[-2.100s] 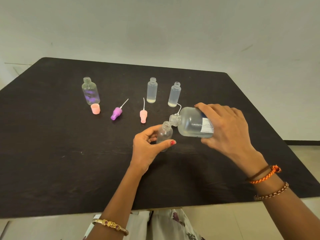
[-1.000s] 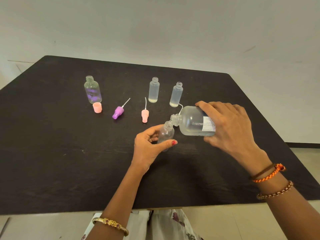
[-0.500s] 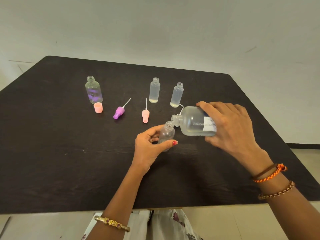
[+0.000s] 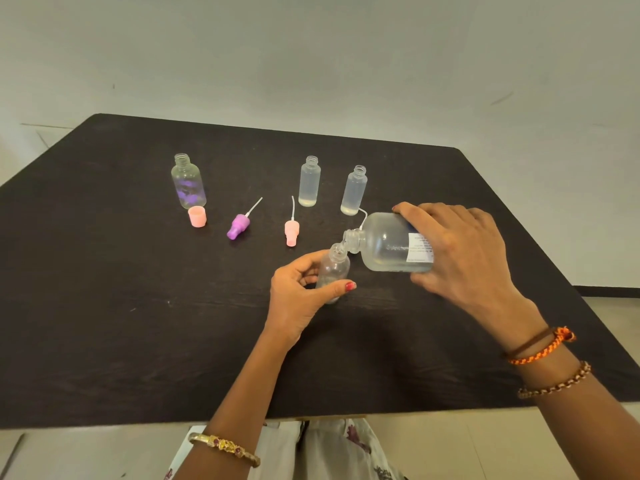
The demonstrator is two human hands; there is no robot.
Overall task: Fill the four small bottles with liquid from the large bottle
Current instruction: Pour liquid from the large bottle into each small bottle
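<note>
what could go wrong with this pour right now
1. The large bottle is tipped nearly flat, its mouth at the narrow neck of the small bottle; liquid may miss and spill onto the table.
2. The left hand holds the small bottle tilted, so it might overflow early.

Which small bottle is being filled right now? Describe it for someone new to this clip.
On the dark table, look nearest the person. The left hand grips a small clear bottle under the tipped large bottle. The other three small bottles stand untouched farther back.
</note>
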